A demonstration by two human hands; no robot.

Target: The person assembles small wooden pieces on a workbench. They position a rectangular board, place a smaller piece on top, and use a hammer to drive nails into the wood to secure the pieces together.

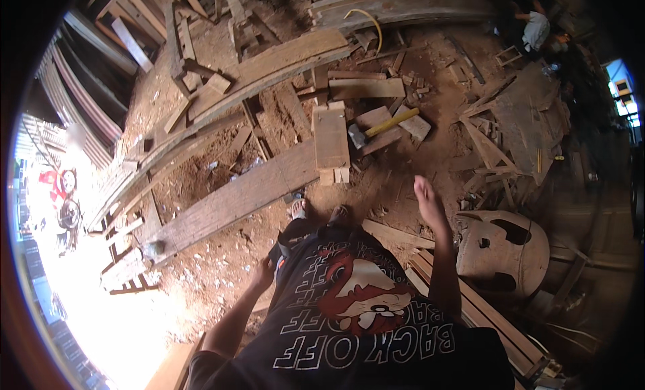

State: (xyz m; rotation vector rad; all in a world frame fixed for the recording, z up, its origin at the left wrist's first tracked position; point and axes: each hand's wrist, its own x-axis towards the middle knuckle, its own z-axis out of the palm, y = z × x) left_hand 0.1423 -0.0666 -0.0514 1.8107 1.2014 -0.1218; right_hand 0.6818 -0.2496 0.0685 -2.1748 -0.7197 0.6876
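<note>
Hammer (390, 123), one o'clock: seemingly propped by block (415, 126). Right hand (428, 198), three o'clock: fingers extended, nothing held. Left hand (265, 273), seven o'clock: fingers' state cannot be told.

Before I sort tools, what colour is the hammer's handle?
The hammer handle is yellow, best seen in the head view.

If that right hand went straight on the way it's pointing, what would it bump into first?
In the picture, the right hand points across dirt ground toward the wood pieces around the hammer, so probably those first; its height is unclear, so it might pass above them.
</note>
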